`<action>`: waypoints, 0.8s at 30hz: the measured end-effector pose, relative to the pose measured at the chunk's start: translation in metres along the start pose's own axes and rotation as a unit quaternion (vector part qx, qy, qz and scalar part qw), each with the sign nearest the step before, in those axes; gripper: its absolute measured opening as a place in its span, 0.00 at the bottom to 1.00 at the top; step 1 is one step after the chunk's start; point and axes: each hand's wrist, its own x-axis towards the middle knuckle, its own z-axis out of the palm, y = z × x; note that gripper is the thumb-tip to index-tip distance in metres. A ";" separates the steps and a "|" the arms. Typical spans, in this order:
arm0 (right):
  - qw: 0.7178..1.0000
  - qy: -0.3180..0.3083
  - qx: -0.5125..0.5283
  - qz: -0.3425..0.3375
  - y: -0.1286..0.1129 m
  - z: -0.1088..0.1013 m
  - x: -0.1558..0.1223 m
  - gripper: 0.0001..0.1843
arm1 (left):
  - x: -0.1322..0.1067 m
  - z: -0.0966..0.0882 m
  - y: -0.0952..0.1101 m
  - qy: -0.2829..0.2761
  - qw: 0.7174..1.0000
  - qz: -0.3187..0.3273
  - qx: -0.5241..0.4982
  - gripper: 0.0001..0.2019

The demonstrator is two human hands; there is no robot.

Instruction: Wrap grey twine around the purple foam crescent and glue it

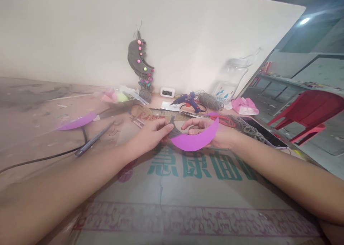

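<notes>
The likeliest trouble, I judge, is at the yarn wrap (176,131) on the purple card crescent (192,141): the coils cover only the tapering left end, so a slackened pinch there could let them slip towards the point or bunch up. Squeezing too hard might crease the card, since most of it is uncovered. Near the table's (40,141) right edge, loose grey yarn (249,131) lies beside red handles (223,121), probably scissors — a pull on that strand could snag there. The glue gun (189,100) near the far edge may be hot, though I cannot tell; a reach across its nozzle would be the cause of a burn.

The crescent's long axis runs left to right, roughly parallel to the far edge. Its two points tip upward and away, the hollow side facing the far edge and the rounded belly facing the near one. The wrapped point is at the left, the bare one at the right.

It is held above the printed cardboard sheet (188,194), well in from the table's left edge. The left hand (154,130) pinches the wrapped end between thumb and fingers. The right hand (202,123) is behind the bare part, fingers loosely curled along the hollow — whether they grip card or yarn, I cannot tell.
</notes>
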 end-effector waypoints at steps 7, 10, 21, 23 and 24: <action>0.995 0.080 -0.043 -0.033 0.010 0.006 0.005 0.15 | 0.001 0.000 0.001 -0.008 1.000 0.007 -0.026 0.17; 0.993 0.102 -0.035 -0.055 0.014 0.007 0.008 0.16 | 0.000 0.000 0.002 -0.014 0.999 0.007 -0.042 0.17; 0.994 0.073 -0.057 -0.058 0.017 0.006 0.005 0.21 | -0.001 0.001 0.003 -0.012 0.999 -0.001 -0.029 0.18; 0.993 0.064 -0.078 -0.058 0.018 0.005 0.005 0.21 | -0.002 0.000 0.003 -0.007 0.999 0.001 -0.031 0.17; 0.993 0.059 -0.088 -0.058 0.018 0.005 0.005 0.21 | -0.002 0.000 0.004 -0.005 0.999 0.002 -0.032 0.17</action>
